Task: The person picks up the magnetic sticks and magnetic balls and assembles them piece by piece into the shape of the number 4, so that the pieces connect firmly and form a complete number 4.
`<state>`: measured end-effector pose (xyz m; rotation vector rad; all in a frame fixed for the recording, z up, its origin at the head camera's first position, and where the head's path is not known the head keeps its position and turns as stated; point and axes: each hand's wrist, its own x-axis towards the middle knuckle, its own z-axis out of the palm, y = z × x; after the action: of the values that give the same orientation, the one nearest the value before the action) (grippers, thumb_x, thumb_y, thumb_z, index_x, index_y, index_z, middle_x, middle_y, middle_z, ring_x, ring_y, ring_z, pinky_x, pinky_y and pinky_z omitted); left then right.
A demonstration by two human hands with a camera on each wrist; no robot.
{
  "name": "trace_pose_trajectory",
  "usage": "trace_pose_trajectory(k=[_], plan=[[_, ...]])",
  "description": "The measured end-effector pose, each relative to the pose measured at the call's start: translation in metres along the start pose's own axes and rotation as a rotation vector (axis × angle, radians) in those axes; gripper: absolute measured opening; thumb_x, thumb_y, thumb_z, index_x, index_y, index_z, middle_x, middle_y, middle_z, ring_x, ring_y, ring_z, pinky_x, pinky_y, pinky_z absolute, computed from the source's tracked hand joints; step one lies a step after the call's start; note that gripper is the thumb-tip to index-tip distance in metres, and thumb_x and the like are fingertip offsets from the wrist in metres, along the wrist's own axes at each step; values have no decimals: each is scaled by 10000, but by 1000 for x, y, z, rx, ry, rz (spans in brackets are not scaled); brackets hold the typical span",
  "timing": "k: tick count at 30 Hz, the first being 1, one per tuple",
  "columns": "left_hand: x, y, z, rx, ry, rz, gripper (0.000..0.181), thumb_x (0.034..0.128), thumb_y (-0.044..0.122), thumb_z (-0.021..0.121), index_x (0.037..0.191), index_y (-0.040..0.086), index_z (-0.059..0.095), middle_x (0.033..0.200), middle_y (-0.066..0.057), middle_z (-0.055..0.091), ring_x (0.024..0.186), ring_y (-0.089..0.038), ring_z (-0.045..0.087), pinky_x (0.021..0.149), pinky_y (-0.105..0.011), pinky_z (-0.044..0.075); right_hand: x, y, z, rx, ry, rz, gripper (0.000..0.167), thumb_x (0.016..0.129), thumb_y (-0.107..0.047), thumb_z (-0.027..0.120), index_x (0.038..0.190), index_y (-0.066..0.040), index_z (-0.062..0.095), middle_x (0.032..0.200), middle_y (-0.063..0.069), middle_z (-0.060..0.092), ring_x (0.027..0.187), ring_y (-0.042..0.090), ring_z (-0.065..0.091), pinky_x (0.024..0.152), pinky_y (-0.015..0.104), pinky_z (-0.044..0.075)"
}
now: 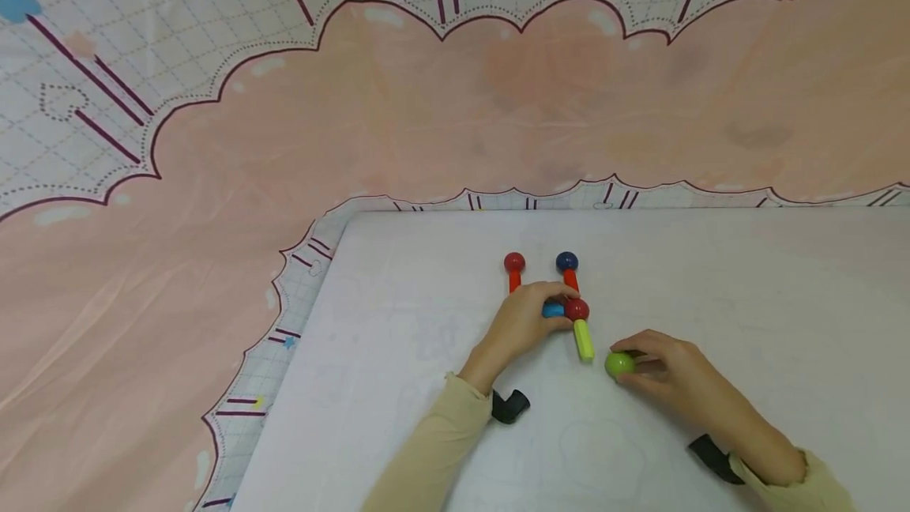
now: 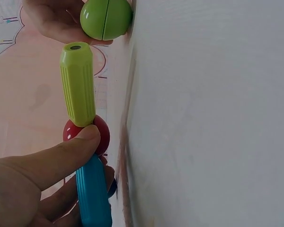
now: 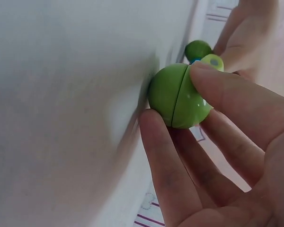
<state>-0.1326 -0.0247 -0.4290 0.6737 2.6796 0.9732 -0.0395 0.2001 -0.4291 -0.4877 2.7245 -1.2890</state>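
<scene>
My left hand (image 1: 524, 318) pinches a red ball (image 1: 577, 310), its thumb pressed on the ball in the left wrist view. A blue stick (image 2: 92, 189), a yellow-green stick (image 1: 584, 340) and a red stick (image 1: 572, 283) meet at that ball. At the far end of this red stick sits a navy ball (image 1: 566, 261). Another red ball (image 1: 515, 261) tops a second red stick (image 1: 515, 281), partly hidden by the left hand. Between thumb and fingers, my right hand (image 1: 668, 366) holds a green ball (image 3: 180, 97), apart from the yellow-green stick's dark-dotted free end.
A white board or tabletop (image 1: 398, 354) lies under the work. Patterned pink-and-white cloth (image 1: 441, 117) spreads beyond its far and left edges. In the right wrist view, a darker green ball (image 3: 198, 50) shows near the left hand. Black straps (image 1: 714, 458) hang at both wrists.
</scene>
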Motion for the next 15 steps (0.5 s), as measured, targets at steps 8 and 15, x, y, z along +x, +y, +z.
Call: trace_pose_trajectory(k=[8, 15], plan=[[2, 0, 0, 19, 14, 11, 400, 851, 214, 792, 1238, 240, 694, 1254, 43, 674, 1112, -106, 606, 973, -249, 498, -1, -2, 8, 56, 2, -57, 311, 778, 1, 806, 1059, -51, 686, 1011, 25, 685, 871, 78, 697, 727, 229, 583], [2, 3, 2, 41, 13, -8, 405, 859, 221, 785, 1251, 246, 686, 1273, 53, 666, 1125, -109, 602, 990, -270, 493, 0, -5, 14, 60, 13, -52, 319, 763, 5, 818, 1041, -55, 673, 1001, 20, 670, 860, 95, 703, 725, 223, 581]])
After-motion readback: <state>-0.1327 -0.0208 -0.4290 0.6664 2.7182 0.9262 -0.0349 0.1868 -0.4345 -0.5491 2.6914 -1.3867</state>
